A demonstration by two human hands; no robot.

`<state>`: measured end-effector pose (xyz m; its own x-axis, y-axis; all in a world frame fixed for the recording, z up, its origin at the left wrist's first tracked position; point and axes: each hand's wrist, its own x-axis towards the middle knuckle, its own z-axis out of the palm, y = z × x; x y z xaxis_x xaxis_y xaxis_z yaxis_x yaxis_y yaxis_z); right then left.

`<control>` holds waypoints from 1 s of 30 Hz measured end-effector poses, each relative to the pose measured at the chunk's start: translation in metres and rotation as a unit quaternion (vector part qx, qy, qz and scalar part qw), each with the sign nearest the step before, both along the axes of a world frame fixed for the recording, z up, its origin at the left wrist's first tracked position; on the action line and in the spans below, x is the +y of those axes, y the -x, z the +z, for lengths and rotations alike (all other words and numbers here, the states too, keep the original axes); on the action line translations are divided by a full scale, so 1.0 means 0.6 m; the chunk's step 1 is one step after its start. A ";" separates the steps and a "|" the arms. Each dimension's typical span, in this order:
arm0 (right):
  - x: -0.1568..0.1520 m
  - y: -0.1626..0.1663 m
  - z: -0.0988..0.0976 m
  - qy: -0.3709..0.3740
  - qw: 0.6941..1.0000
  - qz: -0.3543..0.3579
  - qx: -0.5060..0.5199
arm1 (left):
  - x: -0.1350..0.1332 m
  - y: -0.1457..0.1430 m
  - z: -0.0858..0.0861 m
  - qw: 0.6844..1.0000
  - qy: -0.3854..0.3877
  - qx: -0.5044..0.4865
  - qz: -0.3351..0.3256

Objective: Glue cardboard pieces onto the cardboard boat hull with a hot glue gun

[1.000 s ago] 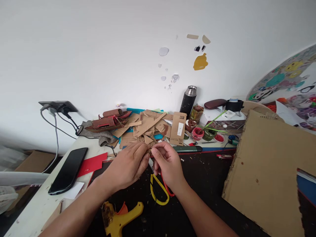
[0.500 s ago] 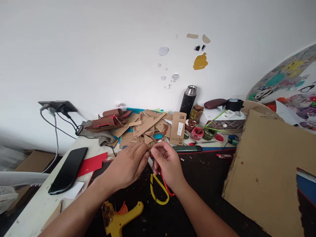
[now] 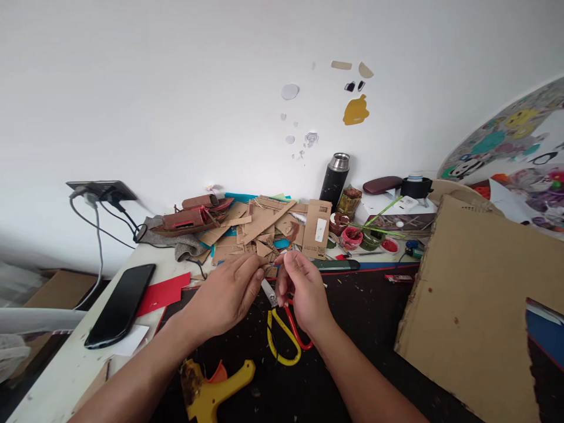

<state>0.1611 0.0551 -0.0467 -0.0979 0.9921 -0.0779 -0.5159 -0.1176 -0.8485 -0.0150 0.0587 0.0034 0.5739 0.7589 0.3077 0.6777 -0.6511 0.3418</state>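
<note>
My left hand [image 3: 233, 289] is closed, thumb against curled fingers, over the dark mat [image 3: 361, 329]. What its fingertips hold is too small and hidden to name. My right hand [image 3: 306, 294] faces it with thumb and fingers pinched; anything in that pinch cannot be made out. A narrow gap separates the two sets of fingertips. Scissors [image 3: 284, 343] with one yellow and one red handle lie on the mat below, partly behind my right hand. Nearer to me, a yellow glue gun [image 3: 220, 390] with an orange trigger lies beside my left forearm.
Cardboard scraps [image 3: 264, 226] are heaped behind my hands, with a brown model boat [image 3: 189, 218] at their left. A black flask [image 3: 335, 179] and paint pots [image 3: 351, 238] stand at the back. A large cardboard sheet [image 3: 467, 305] lies right; a phone [image 3: 121, 305] lies left.
My right hand has drawn slightly right, away from my left fingertips, widening the gap. More of the scissors' blades and pivot now shows. My left hand stays nearly still.
</note>
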 end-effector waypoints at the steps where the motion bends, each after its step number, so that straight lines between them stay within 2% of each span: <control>1: 0.001 -0.001 -0.001 0.001 1.000 -0.006 0.003 | 0.001 0.000 -0.001 1.000 0.000 -0.002 0.003; 7: 0.003 -0.002 -0.003 0.000 1.000 -0.009 -0.007 | 0.002 0.000 -0.004 1.000 -0.006 -0.012 0.009; 12: -0.001 0.000 0.002 -0.009 1.000 0.006 -0.023 | 0.001 -0.001 -0.002 0.999 0.025 -0.014 0.015; 15: -0.003 0.002 0.008 -0.018 0.999 0.018 -0.019 | -0.002 0.001 0.001 0.997 0.068 -0.025 0.019; 21: -0.006 0.003 0.015 -0.029 0.999 0.029 -0.030 | -0.011 0.002 0.017 0.974 0.210 -0.078 0.033; 30: -0.006 0.002 0.013 -0.025 0.999 0.028 -0.032 | -0.011 0.002 0.022 0.938 0.295 -0.177 0.048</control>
